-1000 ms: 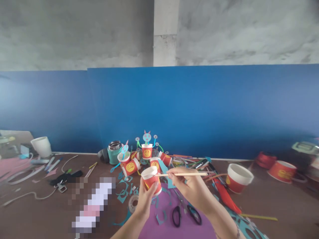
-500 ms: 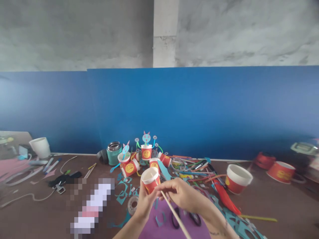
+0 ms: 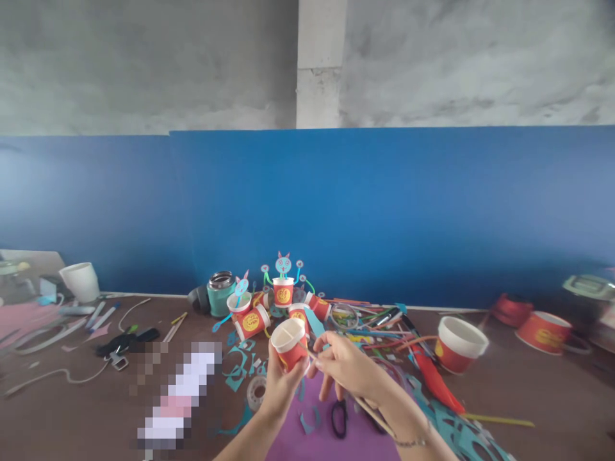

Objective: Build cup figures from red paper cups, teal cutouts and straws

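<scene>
The left hand (image 3: 279,389) has its grip wrapped around a paper cup (image 3: 289,355), tilted mouth-up. At four o'clock, the right hand's (image 3: 353,370) grip pinches a wooden stick (image 3: 377,419), which now crosses the cup's inside, seemingly through its wall, linking both. Scissors (image 3: 345,419) lie at five o'clock on the desk (image 3: 509,390).
</scene>
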Demonstrator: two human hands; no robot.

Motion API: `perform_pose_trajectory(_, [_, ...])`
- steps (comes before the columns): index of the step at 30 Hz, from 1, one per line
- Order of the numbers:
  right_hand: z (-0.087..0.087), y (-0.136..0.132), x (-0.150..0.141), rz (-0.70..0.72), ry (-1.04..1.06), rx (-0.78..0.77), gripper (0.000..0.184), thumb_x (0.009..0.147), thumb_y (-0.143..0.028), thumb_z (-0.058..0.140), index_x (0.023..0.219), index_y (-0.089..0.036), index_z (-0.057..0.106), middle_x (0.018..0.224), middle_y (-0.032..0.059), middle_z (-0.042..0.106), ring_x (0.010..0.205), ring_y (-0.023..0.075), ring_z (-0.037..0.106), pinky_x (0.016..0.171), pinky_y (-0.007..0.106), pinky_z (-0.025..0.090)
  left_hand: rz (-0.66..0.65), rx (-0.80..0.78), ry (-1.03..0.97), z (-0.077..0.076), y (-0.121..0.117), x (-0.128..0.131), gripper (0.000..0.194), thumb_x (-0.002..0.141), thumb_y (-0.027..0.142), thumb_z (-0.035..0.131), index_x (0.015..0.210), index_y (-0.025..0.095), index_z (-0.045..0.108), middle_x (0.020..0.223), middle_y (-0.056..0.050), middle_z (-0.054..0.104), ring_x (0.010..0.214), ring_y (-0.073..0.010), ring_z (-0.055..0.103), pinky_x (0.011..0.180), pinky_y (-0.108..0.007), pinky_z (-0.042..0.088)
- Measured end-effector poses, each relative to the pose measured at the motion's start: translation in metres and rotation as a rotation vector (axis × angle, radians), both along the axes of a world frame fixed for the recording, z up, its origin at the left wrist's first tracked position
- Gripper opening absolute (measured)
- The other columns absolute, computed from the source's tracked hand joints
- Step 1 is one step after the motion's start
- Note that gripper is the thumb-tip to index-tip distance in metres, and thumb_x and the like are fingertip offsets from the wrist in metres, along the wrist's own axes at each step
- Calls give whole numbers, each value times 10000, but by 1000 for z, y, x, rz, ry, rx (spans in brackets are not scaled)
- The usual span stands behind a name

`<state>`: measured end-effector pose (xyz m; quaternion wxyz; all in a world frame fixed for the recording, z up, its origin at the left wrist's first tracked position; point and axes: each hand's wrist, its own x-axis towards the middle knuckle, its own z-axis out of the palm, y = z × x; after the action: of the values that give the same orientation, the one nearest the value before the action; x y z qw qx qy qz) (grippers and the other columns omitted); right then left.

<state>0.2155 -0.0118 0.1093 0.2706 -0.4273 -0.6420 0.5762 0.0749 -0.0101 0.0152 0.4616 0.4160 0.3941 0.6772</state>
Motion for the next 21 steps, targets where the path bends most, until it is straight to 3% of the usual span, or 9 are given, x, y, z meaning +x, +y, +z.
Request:
perform_pose_trajectory(3, [6, -2, 1, 67, 30, -108, 308, 746, -339, 531, 979, -158, 441, 775, 45, 702, 434, 121, 637, 316, 155, 332, 30, 44, 74, -2, 1, 0, 578, 623, 385, 774, 1125, 204, 552, 998, -87, 674, 1041, -285, 590, 911, -374, 435])
perform_pose_trajectory(6, [8, -2, 2, 81, -25, -134, 322, 753, -320, 530, 1020, -146, 483, 724, 34, 700, 404, 116, 622, 312, 153, 331, 15, 82, 123, -3, 2, 0, 535, 661, 356, 753, 1130, 202, 547, 954, -76, 677, 1036, -277, 592, 925, -382, 428])
perform_pose_trajectory(13, [1, -4, 3, 55, -196, 10, 172, 800, -265, 435, 825, -159, 567, 625, 5, 695, 293, 55, 514, 296, 130, 295, -10, 57, 80, -4, 2, -1, 514, 688, 316, 735, 1132, 226, 492, 997, -49, 656, 928, -202, 614, 839, -297, 456])
perform_pose_trajectory(21, [-1, -5, 0, 21, -218, 59, 271, 808, -299, 405, 590, -174, 510, 498, -3, 640, 245, 60, 457, 256, 147, 257, -34, 66, 108, 0, -1, -1, 485, 702, 306, 724, 1104, 228, 466, 999, -51, 644, 907, -193, 613, 817, -291, 464])
